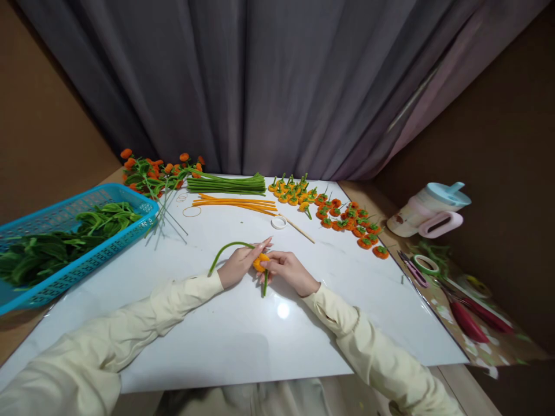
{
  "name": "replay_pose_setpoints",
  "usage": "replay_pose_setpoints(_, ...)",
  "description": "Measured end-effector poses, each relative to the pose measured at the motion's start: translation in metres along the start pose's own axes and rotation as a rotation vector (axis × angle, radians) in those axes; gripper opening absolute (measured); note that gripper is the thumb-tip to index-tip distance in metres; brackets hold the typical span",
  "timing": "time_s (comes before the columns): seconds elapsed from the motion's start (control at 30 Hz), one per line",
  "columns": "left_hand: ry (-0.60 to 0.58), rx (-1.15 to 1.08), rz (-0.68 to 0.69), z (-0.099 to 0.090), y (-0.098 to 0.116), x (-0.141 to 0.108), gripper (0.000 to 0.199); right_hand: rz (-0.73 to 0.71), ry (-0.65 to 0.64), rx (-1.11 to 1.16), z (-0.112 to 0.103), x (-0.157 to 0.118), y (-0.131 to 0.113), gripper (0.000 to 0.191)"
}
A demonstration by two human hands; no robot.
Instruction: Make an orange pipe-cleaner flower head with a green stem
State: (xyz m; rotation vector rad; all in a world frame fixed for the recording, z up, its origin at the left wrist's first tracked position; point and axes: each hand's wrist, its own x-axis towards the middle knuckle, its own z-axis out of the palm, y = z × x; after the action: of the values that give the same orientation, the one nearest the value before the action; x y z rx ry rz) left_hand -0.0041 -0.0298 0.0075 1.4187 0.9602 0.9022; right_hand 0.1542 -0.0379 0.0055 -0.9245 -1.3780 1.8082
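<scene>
Near the middle of the white board, a yellow-orange pipe-cleaner flower (261, 263) is held between both hands. My left hand (240, 263) is closed round its left side, and my right hand (289, 270) pinches it from the right. A green pipe cleaner (224, 249) arches from the left hand down toward the wrist. Below the flower, a short green piece (265, 284) points downward. The fingers partly cover the flower, so how the green pieces join it is hidden.
Behind lie green pipe cleaners (226, 185), orange ones (236, 203), a white ring (279, 222) and a thin stick (300, 229). Yellow flowers (293, 200) and orange flowers (365, 242) stand right. A blue basket (87, 248) holds leaves. A tumbler (422, 211) and red-handled pliers (468, 321) sit at right.
</scene>
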Motion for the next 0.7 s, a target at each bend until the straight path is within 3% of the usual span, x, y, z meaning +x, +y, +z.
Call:
replay_pose_setpoints(0.27,-0.087,-0.028,0.006,0.000,0.002,-0.001,0.047,0.042,-0.029,0.041,-0.003,-0.002,-0.006,0.023)
replay_pose_setpoints(0.33,-0.183,-0.002,-0.012,-0.009,0.004,0.003,0.046,0.056,-0.020,0.041,-0.006,-0.003,-0.005,0.020)
replay_pose_setpoints(0.47,-0.489,0.049,-0.120,-0.043,0.012,0.019,0.045,0.081,0.010,0.026,-0.015,-0.003,-0.002,0.014)
replay_pose_setpoints(0.5,-0.500,0.016,-0.142,-0.051,0.016,0.022,0.042,0.084,0.018,0.020,-0.016,-0.003,-0.002,0.014)
replay_pose_setpoints(0.6,-0.359,-0.092,-0.187,-0.056,0.028,0.024,0.035,0.081,0.039,0.000,-0.015,-0.003,-0.003,0.015)
replay_pose_setpoints(0.7,-0.447,0.098,-0.226,-0.040,0.035,0.014,0.032,0.073,0.054,-0.023,-0.010,-0.002,-0.003,0.014)
